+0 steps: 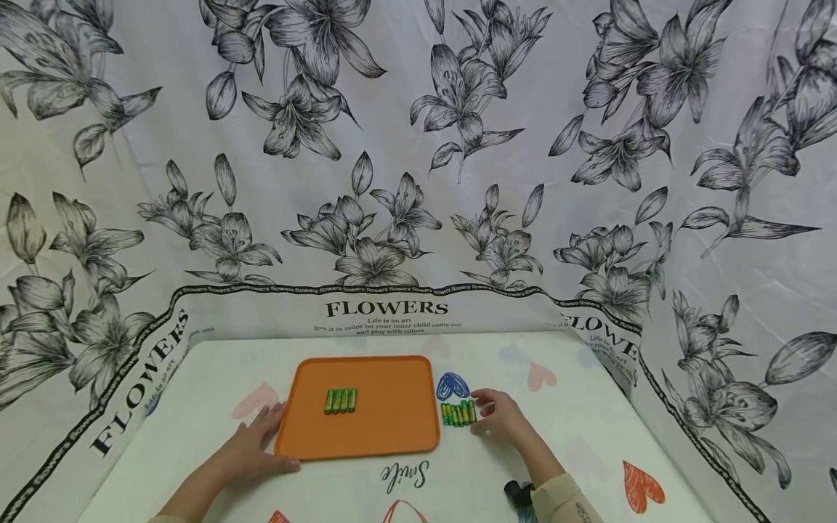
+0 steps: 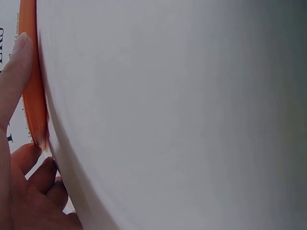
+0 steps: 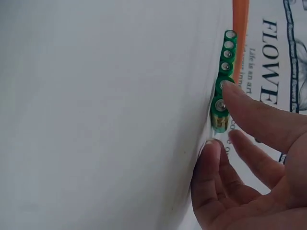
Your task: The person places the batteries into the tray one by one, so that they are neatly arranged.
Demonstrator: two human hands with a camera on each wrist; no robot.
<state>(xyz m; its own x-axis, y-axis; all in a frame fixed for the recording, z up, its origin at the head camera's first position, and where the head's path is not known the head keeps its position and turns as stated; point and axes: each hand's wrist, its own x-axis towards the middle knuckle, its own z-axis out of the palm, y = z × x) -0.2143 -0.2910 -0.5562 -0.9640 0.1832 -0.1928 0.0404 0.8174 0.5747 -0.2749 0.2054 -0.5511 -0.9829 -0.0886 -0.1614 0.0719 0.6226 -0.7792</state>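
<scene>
On my head view, the left hand (image 1: 247, 452) sits at eight o'clock on the orange tray (image 1: 357, 436), its fingers spread wide with the thumb reaching along the near edge and the others at the left edge. Four green batteries (image 1: 341, 401) lie side by side in the tray, just off its middle toward ten o'clock. Outside it at three o'clock, a row of loose green batteries (image 1: 459, 413) rests on the counter (image 1: 471, 472). The right hand (image 1: 502, 418) is at that row's three o'clock end, thumb and fingers parted around the last battery.

On my left wrist view, the thumb lies along the tray's edge at ten o'clock in the frame, and bent fingers gather below it near the corner, at eight.

On my right wrist view, I count six battery ends, the row running from the hand toward twelve o'clock. The thumb tip overlaps the nearer end; the other fingers stand apart below, toward six o'clock. I can't tell whether the thumb touches a battery.
</scene>
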